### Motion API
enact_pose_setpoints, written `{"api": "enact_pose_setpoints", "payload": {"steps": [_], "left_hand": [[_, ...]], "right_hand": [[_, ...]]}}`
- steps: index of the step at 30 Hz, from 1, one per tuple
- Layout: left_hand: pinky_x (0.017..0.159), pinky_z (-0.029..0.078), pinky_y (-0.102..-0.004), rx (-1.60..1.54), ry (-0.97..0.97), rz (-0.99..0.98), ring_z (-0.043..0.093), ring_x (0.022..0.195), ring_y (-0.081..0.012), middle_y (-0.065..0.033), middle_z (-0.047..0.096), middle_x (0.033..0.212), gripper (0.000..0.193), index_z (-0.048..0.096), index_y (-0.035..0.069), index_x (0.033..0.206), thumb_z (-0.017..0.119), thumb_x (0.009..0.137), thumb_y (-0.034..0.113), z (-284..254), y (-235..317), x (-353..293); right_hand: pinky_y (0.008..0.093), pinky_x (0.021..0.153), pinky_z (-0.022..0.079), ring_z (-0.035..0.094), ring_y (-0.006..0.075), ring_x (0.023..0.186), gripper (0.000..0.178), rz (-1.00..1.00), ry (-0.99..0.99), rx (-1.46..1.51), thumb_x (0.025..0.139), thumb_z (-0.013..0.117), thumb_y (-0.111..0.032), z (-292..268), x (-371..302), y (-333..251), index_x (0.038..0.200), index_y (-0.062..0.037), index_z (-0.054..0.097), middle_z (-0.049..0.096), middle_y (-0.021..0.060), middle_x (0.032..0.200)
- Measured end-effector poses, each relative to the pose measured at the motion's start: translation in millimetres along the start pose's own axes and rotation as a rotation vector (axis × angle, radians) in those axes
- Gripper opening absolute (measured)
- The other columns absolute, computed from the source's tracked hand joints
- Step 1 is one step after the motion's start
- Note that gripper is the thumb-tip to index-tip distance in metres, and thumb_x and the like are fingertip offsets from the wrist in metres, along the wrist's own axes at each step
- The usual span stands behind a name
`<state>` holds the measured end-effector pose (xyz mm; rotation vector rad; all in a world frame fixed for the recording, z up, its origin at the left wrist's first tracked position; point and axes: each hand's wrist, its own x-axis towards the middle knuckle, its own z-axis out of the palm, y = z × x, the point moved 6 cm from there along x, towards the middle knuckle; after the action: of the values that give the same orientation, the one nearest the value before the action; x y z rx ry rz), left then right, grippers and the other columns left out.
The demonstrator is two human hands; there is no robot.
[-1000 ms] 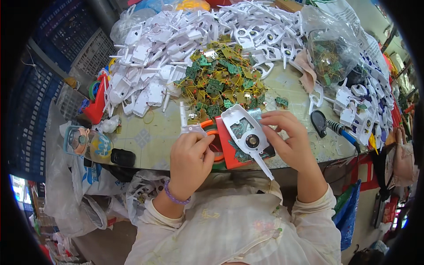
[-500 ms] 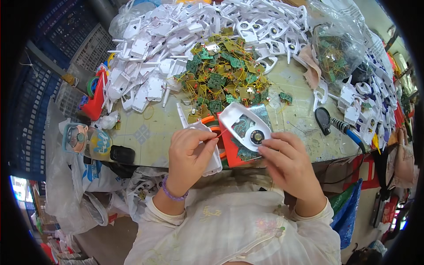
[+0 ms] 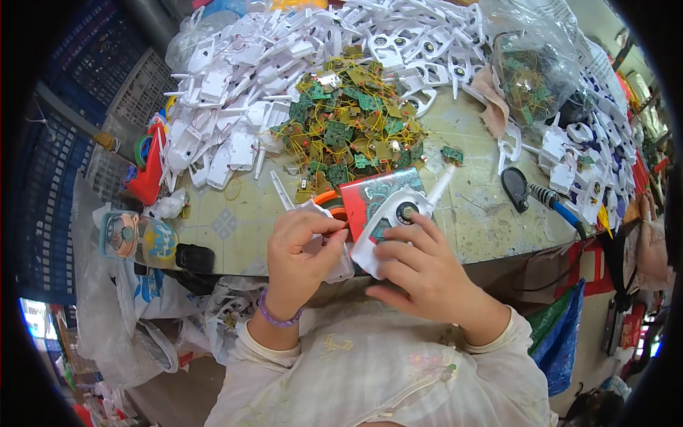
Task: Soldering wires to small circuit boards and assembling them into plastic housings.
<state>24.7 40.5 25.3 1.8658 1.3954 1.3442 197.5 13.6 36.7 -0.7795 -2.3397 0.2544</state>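
My left hand point(image 3: 302, 252) is closed in a pinch at the table's front edge, thumb against forefinger. A thin red wire point(image 3: 346, 228) shows at its fingertips. Beneath that hand lies a white plastic shell point(image 3: 279, 191) with a narrow handle, mostly covered. My right hand point(image 3: 430, 267) has its fingers bent on a second white shell point(image 3: 373, 250), which has a round black speaker point(image 3: 406, 213) set in it. This shell's handle points up and right. Under it sits a red box with a dark, glossy top point(image 3: 384, 186). An orange ring point(image 3: 326, 198) shows between the shells.
Green circuit boards with yellow wires point(image 3: 348, 128) are heaped behind the box, with white shells point(image 3: 235, 92) piled around. A soldering iron with a blue handle point(image 3: 562, 212) rests in its stand at right. At left stand a clear bottle point(image 3: 153, 238) and a black case point(image 3: 195, 257).
The right-hand shell has turned and come lower, so its handle now points up and right. My right hand has moved left, nearer the left hand. My left hand keeps its pinch.
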Motion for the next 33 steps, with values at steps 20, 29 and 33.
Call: {"api": "enact_pose_setpoints", "payload": {"steps": [20,29,33], "left_hand": [[0.073,0.041,-0.0306,0.036,-0.217,0.191,0.054,0.079,-0.0192,-0.0025,0.061,0.078,0.021,0.072,0.005,0.086,0.067,0.068,-0.003,15.6,15.5,3.7],[0.077,0.038,-0.0335,0.014,-0.208,0.190,0.054,0.079,-0.0184,0.0007,0.063,0.078,0.018,0.072,0.012,0.084,0.073,0.066,0.007,21.7,13.6,1.4],[0.076,0.038,-0.0333,0.042,-0.190,0.216,0.054,0.077,-0.0184,0.0008,0.063,0.078,0.017,0.072,0.012,0.084,0.074,0.067,0.008,23.3,16.0,3.3]], "right_hand": [[0.0401,0.086,0.038,0.054,0.0269,0.093,0.015,0.151,0.163,0.159,0.073,0.072,-0.013,-9.3,16.6,36.6,0.087,-0.0087,0.067,0.060,0.0048,0.093],[0.0367,0.079,0.041,0.055,0.0248,0.086,0.016,0.145,0.197,0.168,0.065,0.074,-0.007,-16.8,15.2,27.6,0.079,-0.0082,0.066,0.061,0.0044,0.088],[0.0383,0.080,0.042,0.055,0.0265,0.089,0.017,0.128,0.196,0.102,0.065,0.075,-0.010,-12.9,11.0,24.6,0.080,-0.0079,0.066,0.061,0.0050,0.090]]}}
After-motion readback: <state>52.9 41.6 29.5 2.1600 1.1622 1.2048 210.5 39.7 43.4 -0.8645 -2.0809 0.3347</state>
